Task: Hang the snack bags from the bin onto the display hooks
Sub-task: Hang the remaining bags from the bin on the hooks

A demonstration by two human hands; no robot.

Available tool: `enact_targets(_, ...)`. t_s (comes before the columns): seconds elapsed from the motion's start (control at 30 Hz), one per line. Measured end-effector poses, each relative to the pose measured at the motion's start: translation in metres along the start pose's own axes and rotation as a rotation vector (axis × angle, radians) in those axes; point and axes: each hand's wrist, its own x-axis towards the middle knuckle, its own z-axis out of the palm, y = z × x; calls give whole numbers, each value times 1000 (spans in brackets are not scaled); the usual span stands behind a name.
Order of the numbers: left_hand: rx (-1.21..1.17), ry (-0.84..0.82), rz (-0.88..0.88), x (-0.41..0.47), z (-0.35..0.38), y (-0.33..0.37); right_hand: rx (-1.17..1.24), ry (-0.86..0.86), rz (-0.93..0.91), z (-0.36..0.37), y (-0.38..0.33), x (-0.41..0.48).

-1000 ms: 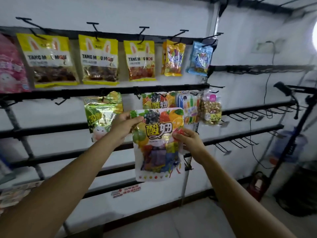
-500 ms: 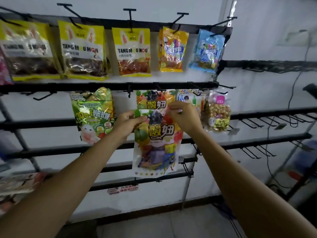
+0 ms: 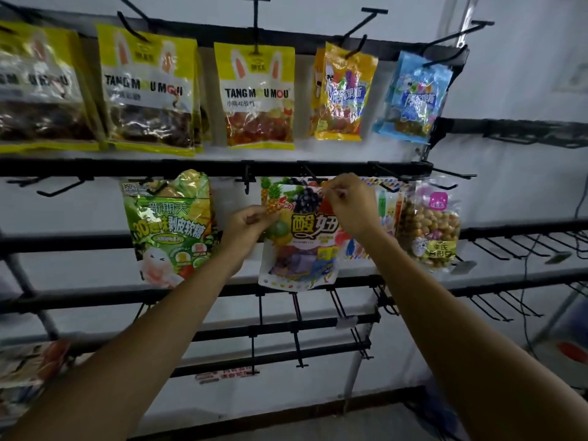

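A fruit-print snack bag (image 3: 300, 246) with a clear lower window hangs in front of the second rail (image 3: 206, 168), right over an identical bag on a hook (image 3: 310, 176). My left hand (image 3: 248, 226) pinches its upper left edge. My right hand (image 3: 348, 205) pinches its top edge just under the hook. Whether the bag's hole is on the hook is hidden by my fingers. The bin is out of view.
The top rail carries yellow bags (image 3: 254, 93), an orange bag (image 3: 342, 90) and a blue one (image 3: 413, 97). A green bag (image 3: 168, 227) and a nut bag (image 3: 432, 227) flank my hands. Bare hooks (image 3: 515, 246) line the lower rails and the right section.
Both hands have lifted the fruit bag up to the second rail. My right hand slid from the bag's right side to its top edge. The camera moved closer to the rack.
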Motion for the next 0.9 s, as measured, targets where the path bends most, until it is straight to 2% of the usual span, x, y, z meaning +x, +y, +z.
enact_targets(0.17,27,-33,12,16,-14,-14,-15,-33,-24,9,4,14)
enact_targets(0.3,-1,-73,6,26,-14,-16,155,-99,26,0,12,18)
enact_targets(0.47,-50,-105,-1,29,-17,-15,209,-145,20,-6,9,30)
enact_targets(0.63,-63,-132,-9,29,-23,-16,162,-170,19,-3,8,34)
enact_targets(0.77,-38,-110,-36,32,-26,-29,45,-255,67,14,19,43)
enact_targets(0.9,26,-31,-12,37,-24,-32,96,-107,170,34,27,43)
